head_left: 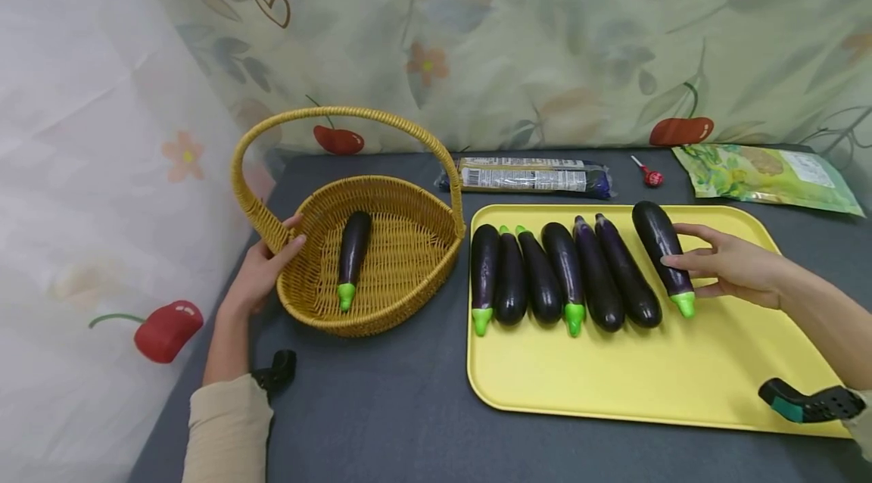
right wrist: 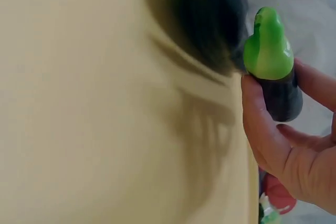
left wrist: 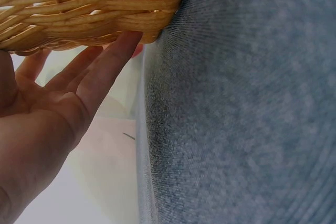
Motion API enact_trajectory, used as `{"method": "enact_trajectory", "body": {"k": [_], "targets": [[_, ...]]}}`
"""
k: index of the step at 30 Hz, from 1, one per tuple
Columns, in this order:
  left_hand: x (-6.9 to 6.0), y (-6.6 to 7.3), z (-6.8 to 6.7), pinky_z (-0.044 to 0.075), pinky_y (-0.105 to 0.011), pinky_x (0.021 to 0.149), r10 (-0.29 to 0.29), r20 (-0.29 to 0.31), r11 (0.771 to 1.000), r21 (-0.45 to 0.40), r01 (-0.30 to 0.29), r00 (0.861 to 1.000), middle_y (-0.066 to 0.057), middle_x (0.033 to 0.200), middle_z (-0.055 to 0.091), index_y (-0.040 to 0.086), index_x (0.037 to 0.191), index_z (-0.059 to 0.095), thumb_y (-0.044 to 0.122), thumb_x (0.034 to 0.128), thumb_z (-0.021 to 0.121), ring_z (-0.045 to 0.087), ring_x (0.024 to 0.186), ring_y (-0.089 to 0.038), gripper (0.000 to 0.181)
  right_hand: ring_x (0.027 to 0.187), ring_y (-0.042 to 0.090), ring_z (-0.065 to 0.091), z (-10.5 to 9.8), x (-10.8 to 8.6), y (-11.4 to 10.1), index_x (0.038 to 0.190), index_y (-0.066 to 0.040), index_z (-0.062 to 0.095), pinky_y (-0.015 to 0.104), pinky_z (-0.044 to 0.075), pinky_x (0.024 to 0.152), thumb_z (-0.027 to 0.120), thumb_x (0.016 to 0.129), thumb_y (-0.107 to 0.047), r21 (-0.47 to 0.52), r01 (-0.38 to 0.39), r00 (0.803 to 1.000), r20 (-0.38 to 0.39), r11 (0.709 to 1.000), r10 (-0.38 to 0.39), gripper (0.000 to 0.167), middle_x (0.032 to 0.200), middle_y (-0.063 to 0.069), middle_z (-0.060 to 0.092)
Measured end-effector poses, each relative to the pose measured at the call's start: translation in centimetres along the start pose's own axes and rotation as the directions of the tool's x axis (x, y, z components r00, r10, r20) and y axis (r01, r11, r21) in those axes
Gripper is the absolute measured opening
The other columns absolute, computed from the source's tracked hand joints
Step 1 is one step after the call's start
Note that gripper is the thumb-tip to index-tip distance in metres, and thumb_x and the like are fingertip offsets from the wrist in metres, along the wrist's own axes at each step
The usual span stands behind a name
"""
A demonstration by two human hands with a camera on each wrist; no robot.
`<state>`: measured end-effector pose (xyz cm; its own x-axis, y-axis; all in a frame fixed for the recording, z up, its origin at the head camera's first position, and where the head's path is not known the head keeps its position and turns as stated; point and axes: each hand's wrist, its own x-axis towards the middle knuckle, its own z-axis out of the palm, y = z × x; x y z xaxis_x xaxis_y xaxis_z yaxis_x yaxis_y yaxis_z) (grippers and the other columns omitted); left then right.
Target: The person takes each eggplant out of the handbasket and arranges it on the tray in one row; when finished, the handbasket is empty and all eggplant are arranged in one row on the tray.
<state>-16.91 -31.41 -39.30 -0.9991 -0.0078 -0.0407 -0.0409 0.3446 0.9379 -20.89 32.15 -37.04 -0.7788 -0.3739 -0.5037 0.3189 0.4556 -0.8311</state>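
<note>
My left hand [head_left: 262, 267] holds the left side of a wicker basket [head_left: 381, 320] near the foot of its handle. In the left wrist view, its fingers [left wrist: 105, 74] lie against the woven outer wall. One dark purple eggplant [head_left: 353, 256] with a green cap lies inside the basket. Over the yellow tray [head_left: 613, 384], my right hand [head_left: 736, 263] grips another eggplant [head_left: 659, 244] between thumb and fingers. That eggplant's green cap [right wrist: 270, 51] points towards the right wrist camera, and the hand's shadow falls on the tray. Several more eggplants [head_left: 562, 263] lie side by side on the tray's left half.
Behind the tray lie a long plastic-wrapped packet [head_left: 524, 177], a red lollipop [head_left: 652, 176] and a green bag [head_left: 763, 172]. A dark cloth [head_left: 381, 407] covers the table. Printed curtains [head_left: 511, 51] hang at the back and left. The basket's tall handle [head_left: 354, 112] arches above it.
</note>
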Motion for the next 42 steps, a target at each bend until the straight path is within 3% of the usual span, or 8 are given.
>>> {"method": "enact_trajectory", "body": {"k": [5,12,20,28,37,42], "targets": [[0.0,0.0,0.0,0.044,-0.015,0.080,-0.001,-0.003,1.000,0.007,0.001,1.000,-0.013,0.152,0.028,0.016,0.152,0.028,0.043,0.0956,0.055,0.035,0.131,-0.032,0.068,0.107,0.021,0.052,0.4,0.7,0.9,0.150,-0.004,-0.013,0.041,0.050,0.082,0.055,0.099,-0.028,-0.036,-0.026,1.000,0.010,0.999,0.027,0.088,0.141,0.040,0.019],[0.0,0.0,0.0,0.045,-0.016,0.079,0.010,0.002,1.000,-0.002,-0.010,1.000,-0.014,0.152,0.028,0.015,0.152,0.028,0.041,0.0964,0.054,0.035,0.130,-0.032,0.067,0.095,0.022,0.055,1.2,1.0,0.8,0.150,-0.001,-0.009,0.039,0.052,0.078,0.057,0.097,-0.030,-0.045,-0.050,0.999,-0.009,0.998,0.050,0.090,0.130,0.030,0.035],[0.0,0.1,0.0,0.043,-0.015,0.081,0.002,0.004,1.000,-0.006,-0.002,1.000,-0.013,0.153,0.027,0.015,0.152,0.027,0.042,0.0961,0.054,0.033,0.132,-0.032,0.068,0.094,0.022,0.061,1.7,0.8,0.4,0.150,0.002,-0.007,0.039,0.052,0.077,0.055,0.098,-0.033,-0.039,-0.048,0.999,-0.006,0.998,0.048,0.087,0.119,0.022,0.050],[0.0,0.0,0.0,0.044,-0.015,0.081,0.011,0.006,1.000,-0.003,-0.011,1.000,-0.013,0.153,0.027,0.014,0.152,0.027,0.041,0.0964,0.054,0.034,0.132,-0.032,0.068,0.096,0.022,0.059,1.6,0.8,0.5,0.149,0.005,-0.002,0.040,0.053,0.076,0.051,0.099,-0.035,-0.060,-0.047,0.999,-0.021,0.997,0.045,0.083,0.126,0.027,0.042],[0.0,0.0,-0.1,0.044,-0.015,0.081,0.018,0.008,1.000,0.002,-0.018,1.000,-0.014,0.152,0.028,0.015,0.152,0.028,0.040,0.0967,0.054,0.034,0.131,-0.032,0.066,0.094,0.020,0.060,1.0,0.9,0.7,0.148,0.008,0.004,0.041,0.052,0.078,0.049,0.100,-0.036,-0.061,-0.041,0.999,-0.030,0.997,0.039,0.078,0.118,0.019,0.051],[0.0,-0.1,-0.1,0.045,-0.016,0.080,0.017,0.011,1.000,0.001,-0.017,1.000,-0.015,0.152,0.028,0.015,0.152,0.027,0.041,0.0967,0.054,0.036,0.130,-0.032,0.067,0.096,0.018,0.062,-0.2,0.6,0.4,0.147,0.009,0.010,0.042,0.052,0.079,0.043,0.102,-0.037,-0.082,-0.017,0.998,-0.061,0.996,0.012,0.072,0.124,0.025,0.049]]}}
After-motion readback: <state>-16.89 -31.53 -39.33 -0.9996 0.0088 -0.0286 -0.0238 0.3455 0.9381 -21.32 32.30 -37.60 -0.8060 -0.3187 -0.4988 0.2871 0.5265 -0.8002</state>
